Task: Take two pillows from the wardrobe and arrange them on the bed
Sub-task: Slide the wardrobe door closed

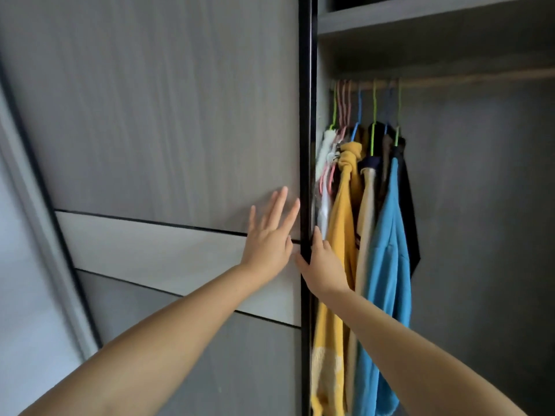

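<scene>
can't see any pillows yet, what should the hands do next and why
Probably slide the door further left. The left hand lies flat on its panel, the right hand grips its black edge, and the open part shows only hanging clothes and a shelf, no pillows.

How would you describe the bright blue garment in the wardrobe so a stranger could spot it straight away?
Start at the open wardrobe's hanging rail, where a bunch of clothes hangs just right of the dark door edge. In that bunch, look past the mustard-yellow garment and the beige one. The blue garment is the only bright blue piece, hanging in front of a black one.
</scene>
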Demonstrator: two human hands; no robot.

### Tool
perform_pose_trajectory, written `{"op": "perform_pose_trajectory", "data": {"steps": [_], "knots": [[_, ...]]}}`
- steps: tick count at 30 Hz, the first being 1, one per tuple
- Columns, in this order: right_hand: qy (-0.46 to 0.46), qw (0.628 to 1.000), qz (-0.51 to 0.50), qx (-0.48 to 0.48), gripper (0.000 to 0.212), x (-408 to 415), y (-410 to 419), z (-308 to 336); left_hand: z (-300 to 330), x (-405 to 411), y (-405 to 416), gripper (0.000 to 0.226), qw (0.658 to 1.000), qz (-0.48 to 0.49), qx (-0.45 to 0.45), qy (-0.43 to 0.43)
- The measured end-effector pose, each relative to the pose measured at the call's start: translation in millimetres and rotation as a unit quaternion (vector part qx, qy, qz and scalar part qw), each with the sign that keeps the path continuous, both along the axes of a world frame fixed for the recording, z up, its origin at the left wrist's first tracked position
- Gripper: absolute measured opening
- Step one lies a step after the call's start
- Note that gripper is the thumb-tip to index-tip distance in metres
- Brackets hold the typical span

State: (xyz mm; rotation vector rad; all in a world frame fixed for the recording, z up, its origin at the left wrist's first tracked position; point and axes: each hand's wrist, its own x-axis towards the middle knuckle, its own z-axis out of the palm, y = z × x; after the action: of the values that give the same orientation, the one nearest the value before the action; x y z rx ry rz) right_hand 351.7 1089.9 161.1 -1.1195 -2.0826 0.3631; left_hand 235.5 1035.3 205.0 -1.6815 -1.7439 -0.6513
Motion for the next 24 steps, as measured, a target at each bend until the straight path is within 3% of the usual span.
{"op": "perform_pose_trajectory", "data": {"steps": [9, 19, 24], "knots": [[0.082, 0.994, 0.016, -0.076, 0.056, 19.7, -5.3, 4.0, -10.9, 22.3, 14.0, 0.086, 0.999, -0.014, 0.000, -0.036], [0.025, 0.996, -0.067, -0.051, 0.063, 100.7, -5.9, -7.0, -9.3, 97.8, 25.6, 0.100, 0.996, -0.082, 0.009, -0.027], [0.042, 0.988, -0.144, -0.031, 0.060, 157.5, -8.1, -14.0, 4.0, 139.4, 28.5, 0.091, 0.988, -0.128, -0.030, 0.081]]}}
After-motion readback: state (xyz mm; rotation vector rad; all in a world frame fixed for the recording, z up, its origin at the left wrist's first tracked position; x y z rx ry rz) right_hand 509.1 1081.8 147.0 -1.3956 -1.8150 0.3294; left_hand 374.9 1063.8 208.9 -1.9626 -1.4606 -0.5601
